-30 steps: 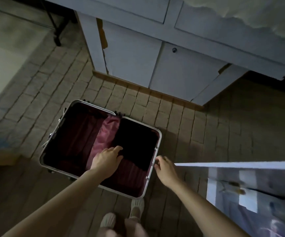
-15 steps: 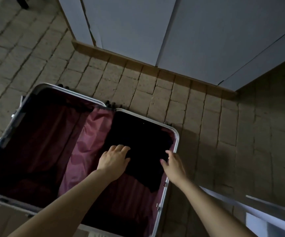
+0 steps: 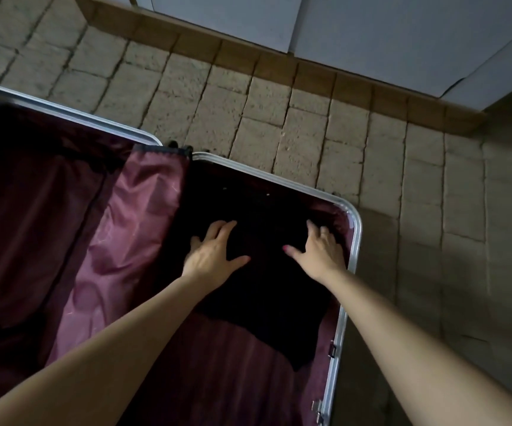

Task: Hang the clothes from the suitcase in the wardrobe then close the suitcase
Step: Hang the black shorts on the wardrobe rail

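Observation:
An open suitcase (image 3: 354, 238) with a silver metal frame and maroon lining lies flat on the floor. A black garment (image 3: 263, 290) lies folded in its right half. My left hand (image 3: 214, 250) rests flat on the garment's left part with fingers spread. My right hand (image 3: 322, 250) lies on the garment's right edge near the frame, fingers spread; whether its fingertips tuck under the cloth is too dark to tell. The left half of the suitcase (image 3: 33, 210) is dark, its contents unclear.
Pale wardrobe doors (image 3: 371, 26) stand at the top, above a wooden plinth (image 3: 279, 72). Beige brick-pattern floor (image 3: 310, 133) lies between the wardrobe and the suitcase and to the right.
The view has dropped closer to the suitcase. My right hand left the frame's edge and moved onto the black garment. My left hand slid further up onto it.

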